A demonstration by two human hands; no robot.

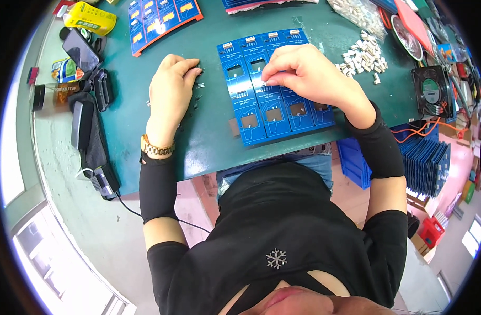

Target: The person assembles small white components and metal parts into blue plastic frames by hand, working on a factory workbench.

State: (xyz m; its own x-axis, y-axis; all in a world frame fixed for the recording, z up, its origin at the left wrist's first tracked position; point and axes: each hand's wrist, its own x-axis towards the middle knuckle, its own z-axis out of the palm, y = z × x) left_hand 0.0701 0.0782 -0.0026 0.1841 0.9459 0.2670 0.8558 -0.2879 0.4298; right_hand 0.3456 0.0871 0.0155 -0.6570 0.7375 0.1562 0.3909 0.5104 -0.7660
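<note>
A blue circuit board panel [278,128] with rows of cutouts lies on the green table in front of me. White connectors [272,35] sit along its far edge. Over the panel's middle, my right hand [316,73] pinches thumb and forefinger together at the board surface; whatever is between the tips is too small to name. Left of the panel, my left hand [172,86] rests on the table, thumb and fingertips closed together. What they hold, if anything, cannot be made out. Several small dark parts with pins [200,85] lie scattered beside that hand.
A heap of white connectors [364,56] lies right of the panel, near a plastic bag [358,16]. Another blue panel in an orange frame [164,23] is at the far left. A phone [81,49], yellow bottle [91,18] and black fan [432,91] stand around the sides.
</note>
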